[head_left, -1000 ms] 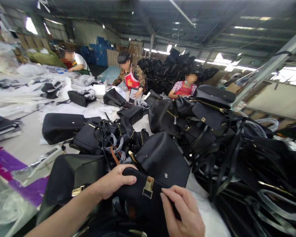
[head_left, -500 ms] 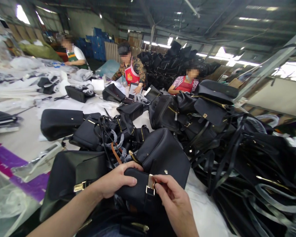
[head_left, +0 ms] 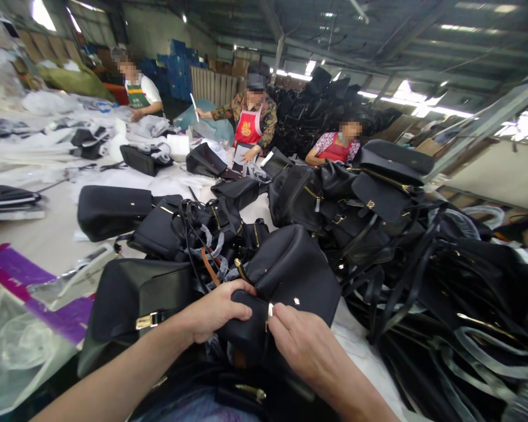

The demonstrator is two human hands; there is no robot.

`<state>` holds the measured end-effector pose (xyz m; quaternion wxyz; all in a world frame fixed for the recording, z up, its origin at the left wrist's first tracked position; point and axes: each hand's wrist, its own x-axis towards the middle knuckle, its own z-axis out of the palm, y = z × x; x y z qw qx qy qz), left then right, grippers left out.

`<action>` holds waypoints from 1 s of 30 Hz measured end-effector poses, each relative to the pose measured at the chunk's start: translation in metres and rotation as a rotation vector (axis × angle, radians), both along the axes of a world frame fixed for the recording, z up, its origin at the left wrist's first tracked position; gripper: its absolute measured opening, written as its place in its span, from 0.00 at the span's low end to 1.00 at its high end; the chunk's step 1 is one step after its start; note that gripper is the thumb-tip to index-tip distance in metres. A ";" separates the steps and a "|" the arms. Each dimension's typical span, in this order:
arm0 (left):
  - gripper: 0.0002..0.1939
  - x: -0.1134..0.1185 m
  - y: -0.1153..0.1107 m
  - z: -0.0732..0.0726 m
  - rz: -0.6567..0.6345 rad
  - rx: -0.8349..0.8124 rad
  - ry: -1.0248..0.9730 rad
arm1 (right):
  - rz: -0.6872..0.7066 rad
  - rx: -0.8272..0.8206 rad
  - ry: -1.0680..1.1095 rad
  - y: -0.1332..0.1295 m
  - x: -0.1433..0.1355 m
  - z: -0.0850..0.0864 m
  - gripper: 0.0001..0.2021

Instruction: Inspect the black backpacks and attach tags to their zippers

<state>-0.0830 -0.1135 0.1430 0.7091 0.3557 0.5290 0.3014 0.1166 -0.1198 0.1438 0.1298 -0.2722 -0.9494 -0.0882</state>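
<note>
A black bag with a small gold stud lies in front of me, its black flap raised toward my body. My left hand grips the flap's left part, thumb on top and fingers behind. My right hand is closed at the gold clasp on the flap's right side, its fingers covering much of the metal. Left of my forearm sits another black bag with a gold buckle.
Black bags with straps are heaped on the right. Smaller bags lie ahead on the white-covered table. Clear plastic is at the lower left. Three people work across the table; another person's arm shows at the far right.
My right hand has turned and closed over the clasp, hiding more of it. The flap has tilted. Across the table, the person in camouflage sleeves has raised a hand holding a white stick.
</note>
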 end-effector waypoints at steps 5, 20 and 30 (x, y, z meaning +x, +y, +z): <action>0.22 -0.002 -0.003 -0.004 0.006 0.006 -0.028 | -0.035 -0.083 -0.121 0.011 -0.003 0.000 0.10; 0.25 -0.002 -0.001 -0.005 -0.009 -0.010 0.002 | -0.216 -0.522 0.491 0.012 0.024 0.007 0.08; 0.21 -0.001 -0.005 -0.008 -0.004 0.074 -0.021 | -0.200 -0.312 0.398 -0.009 -0.002 -0.018 0.13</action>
